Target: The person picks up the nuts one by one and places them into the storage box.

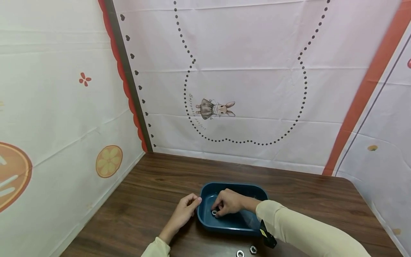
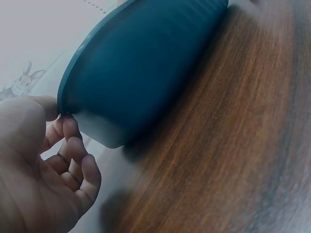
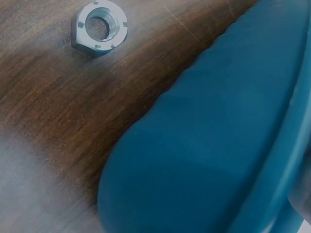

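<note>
A dark blue plastic basin [image 1: 231, 228] stands on the table, one end toward my left hand [image 1: 185, 211]. That hand pinches the basin's rim [image 2: 62, 97] between thumb and index finger, the other fingers curled below it. My right hand [image 1: 229, 202] reaches down inside the basin, holding a metal hex nut [image 1: 214, 212] between its thumb and fingertips near the floor of the basin. Outside, by the near long side, lie two more hex nuts: one silver nut [image 1: 240, 253] and one darker-sided nut [image 1: 253, 249]. The right wrist view shows one nut [image 3: 101, 28] close up, its threaded hole facing upward.
The brown wood-grain table [image 1: 154, 192] runs back to a white printed cloth [image 1: 257, 89] with a rabbit figure. More printed cloth hangs along the left side [image 1: 64, 117] and right side. A black strap device [image 1: 268, 235] sits at my right wrist, beside the basin's near right corner.
</note>
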{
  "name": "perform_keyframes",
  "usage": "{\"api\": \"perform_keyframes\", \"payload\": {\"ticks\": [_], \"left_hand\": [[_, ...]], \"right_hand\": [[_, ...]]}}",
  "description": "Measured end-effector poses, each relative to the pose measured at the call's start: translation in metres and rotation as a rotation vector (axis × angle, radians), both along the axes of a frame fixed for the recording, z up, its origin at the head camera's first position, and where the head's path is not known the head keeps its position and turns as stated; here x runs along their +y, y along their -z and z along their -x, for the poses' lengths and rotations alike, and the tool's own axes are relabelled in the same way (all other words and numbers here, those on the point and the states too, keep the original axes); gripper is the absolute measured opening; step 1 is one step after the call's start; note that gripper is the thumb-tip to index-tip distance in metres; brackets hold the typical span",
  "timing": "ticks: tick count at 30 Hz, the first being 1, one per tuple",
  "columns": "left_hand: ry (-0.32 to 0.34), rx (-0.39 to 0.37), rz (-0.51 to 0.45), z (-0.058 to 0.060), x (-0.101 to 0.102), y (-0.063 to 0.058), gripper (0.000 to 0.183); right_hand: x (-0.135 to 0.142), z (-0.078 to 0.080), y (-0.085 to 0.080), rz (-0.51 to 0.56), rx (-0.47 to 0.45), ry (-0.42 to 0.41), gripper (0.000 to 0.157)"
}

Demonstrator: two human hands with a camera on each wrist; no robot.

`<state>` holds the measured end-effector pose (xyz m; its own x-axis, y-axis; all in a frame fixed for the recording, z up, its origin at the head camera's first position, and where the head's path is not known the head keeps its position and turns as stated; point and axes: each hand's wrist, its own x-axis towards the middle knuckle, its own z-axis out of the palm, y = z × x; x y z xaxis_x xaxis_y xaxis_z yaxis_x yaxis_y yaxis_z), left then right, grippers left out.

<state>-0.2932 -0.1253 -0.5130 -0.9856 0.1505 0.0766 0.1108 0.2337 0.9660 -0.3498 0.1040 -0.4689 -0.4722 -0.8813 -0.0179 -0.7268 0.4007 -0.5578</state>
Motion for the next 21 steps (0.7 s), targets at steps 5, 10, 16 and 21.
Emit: {"api": "perform_keyframes", "payload": {"ticks": [5, 10, 16, 21], "left_hand": [[0.008, -0.003, -0.004, -0.002, 0.002, -0.005, 0.034], [-0.002, -0.012, 0.003, -0.001, 0.002, -0.005, 0.033], [-0.004, -0.021, -0.001, -0.006, 0.002, -0.009, 0.029], [-0.003, -0.005, -0.001, -0.015, 0.004, -0.029, 0.028]], "right_hand": [[0.008, -0.005, -0.01, 0.024, -0.027, 0.062, 0.029], [0.021, -0.014, -0.022, 0.103, 0.018, 0.192, 0.028], [0.043, -0.048, -0.035, 0.232, 0.166, 0.377, 0.016], [0.062, -0.08, -0.041, 0.359, 0.174, 0.497, 0.011]]}}
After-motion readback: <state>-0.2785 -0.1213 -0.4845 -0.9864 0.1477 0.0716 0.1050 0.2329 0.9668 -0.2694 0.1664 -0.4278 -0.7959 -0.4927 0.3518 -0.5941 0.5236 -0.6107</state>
